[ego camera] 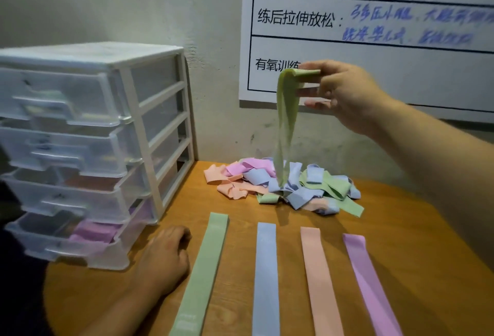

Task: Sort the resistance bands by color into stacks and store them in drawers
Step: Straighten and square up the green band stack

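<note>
A green resistance band (284,122) is held up above the far part of the tabletop (401,228), pinched at its top fold between the thumb and fingers of the right hand (344,95). It hangs limp and folded, its lower end reaching into the unsorted pile (283,186) of pink, peach, blue and green bands heaped near the far edge. From this drape the band is judged to be light, soft and thin, with no stiffness of its own; it can probably be gripped anywhere without harm. A hold at one end fold is judged best, so that it can be lowered flat and straight.

Toward the near edge, four bands are laid out flat side by side, apart from one another: a green strip (203,274), a blue strip (266,277), a peach strip (319,279) and a pink strip (370,285). The hanging band is judged to belong on the green one.

The left hand (163,258) rests on the tabletop with fingers loosely curled, holding nothing. Just beside it, along the left edge, a clear plastic drawer unit (88,148) stands; pink bands are seen in its bottom drawer (91,234).
</note>
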